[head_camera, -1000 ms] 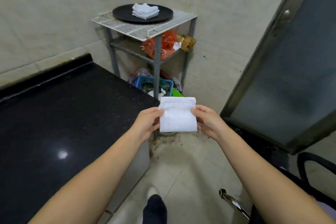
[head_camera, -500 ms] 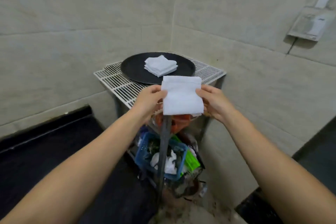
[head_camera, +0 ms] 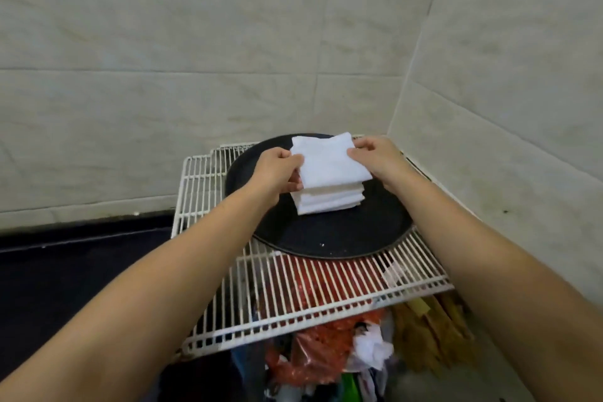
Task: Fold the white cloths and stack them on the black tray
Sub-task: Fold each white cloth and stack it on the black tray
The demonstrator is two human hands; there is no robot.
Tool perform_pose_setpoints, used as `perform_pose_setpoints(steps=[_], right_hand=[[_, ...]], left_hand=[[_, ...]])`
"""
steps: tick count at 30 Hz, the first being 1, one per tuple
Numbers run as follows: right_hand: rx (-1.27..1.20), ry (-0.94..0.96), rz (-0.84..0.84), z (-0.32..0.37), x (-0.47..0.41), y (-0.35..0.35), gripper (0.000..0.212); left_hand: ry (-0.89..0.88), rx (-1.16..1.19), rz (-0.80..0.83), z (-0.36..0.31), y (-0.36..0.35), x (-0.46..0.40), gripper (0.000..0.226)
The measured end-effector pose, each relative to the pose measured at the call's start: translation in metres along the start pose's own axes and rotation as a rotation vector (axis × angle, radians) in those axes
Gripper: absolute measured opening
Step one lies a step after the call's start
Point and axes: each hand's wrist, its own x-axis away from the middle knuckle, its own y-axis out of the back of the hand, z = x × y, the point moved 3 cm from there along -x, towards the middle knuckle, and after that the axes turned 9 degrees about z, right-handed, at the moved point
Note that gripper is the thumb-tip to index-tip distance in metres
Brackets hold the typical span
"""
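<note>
soft folded cloth (head_camera: 329, 160), round black tray (head_camera: 339, 235)

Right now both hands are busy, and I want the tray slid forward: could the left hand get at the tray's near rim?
Probably yes, once it lets go: the left hand pinches the folded cloth, and the black tray has a bare near rim.

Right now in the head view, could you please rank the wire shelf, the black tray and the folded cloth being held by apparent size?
1. wire shelf
2. black tray
3. folded cloth
</note>
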Motion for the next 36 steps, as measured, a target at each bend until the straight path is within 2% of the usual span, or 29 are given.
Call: perform_pose_setpoints(steps=[5, 9, 13, 17, 20, 25, 29, 32, 36], right_hand=[[0.089, -0.024, 0.097, -0.03, -0.013, -0.009, 0.008], [0.107, -0.043, 0.101, -0.035, -0.012, -0.007, 0.024], [0.173, 0.034, -0.002, -0.008, 0.001, -0.003, 0.038], [0.294, 0.213, -0.004, 0.048, 0.032, -0.037, 0.033], [0.342, 0.371, 0.111, 0.092, 0.068, -0.114, 0.029], [0.342, 0.568, 0.413, 0.144, 0.176, -0.305, 0.023], [0.399, 0.666, 0.721, 0.163, 0.294, -0.454, 0.023], [0.451, 0.702, 0.916, 0.172, 0.38, -0.542, 0.023], [0.523, 0.761, 1.094, 0.178, 0.466, -0.633, 0.024]], left_hand=[[0.048, -0.131, -0.091, 0.022, -0.003, -0.008, 0.027], [0.052, -0.165, -0.126, 0.027, -0.001, -0.006, 0.028], [0.031, -0.163, -0.184, 0.019, 0.021, 0.014, 0.024], [-0.037, -0.153, -0.236, 0.013, 0.07, 0.066, 0.023], [-0.051, -0.14, -0.34, 0.021, 0.129, 0.137, 0.022], [-0.013, -0.283, -0.57, 0.069, 0.252, 0.31, 0.018], [0.118, -0.337, -0.78, 0.123, 0.351, 0.468, 0.015], [0.236, -0.392, -0.942, 0.158, 0.405, 0.577, 0.014], [0.406, -0.429, -1.029, 0.21, 0.452, 0.689, 0.008]])
